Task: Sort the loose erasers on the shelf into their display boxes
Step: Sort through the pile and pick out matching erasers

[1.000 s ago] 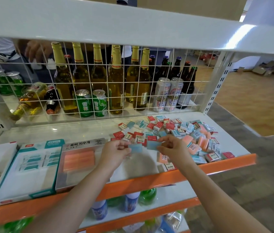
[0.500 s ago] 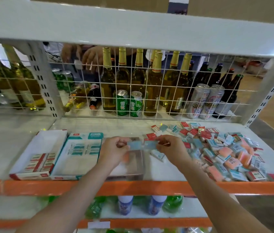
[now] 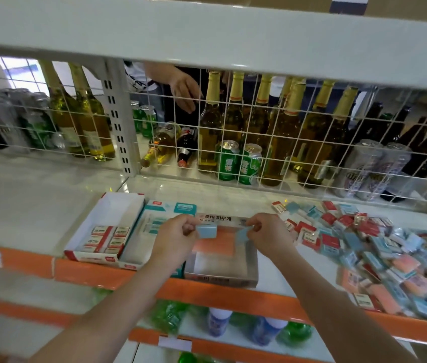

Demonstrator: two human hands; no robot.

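My left hand [image 3: 178, 235] pinches a light blue eraser [image 3: 207, 230] above the display boxes. My right hand [image 3: 270, 235] pinches a second light blue eraser [image 3: 242, 235] just to its right. Below them lies a clear box with orange erasers [image 3: 220, 258]. Left of it sits a teal box [image 3: 165, 213] partly hidden by my left hand, then a white and red box [image 3: 107, 231] holding several red-banded erasers. A heap of loose red, blue and orange erasers [image 3: 369, 247] covers the shelf's right side.
A wire grid [image 3: 272, 142] backs the shelf, with beer bottles and cans behind it. Another person's hand [image 3: 184, 93] reaches behind the grid. An orange shelf edge [image 3: 220, 292] runs along the front, and bottles stand on the shelf below.
The view has swung left and the boxes now sit under my hands. Both hands, each with a blue eraser, have moved left from the heap and drawn slightly apart.
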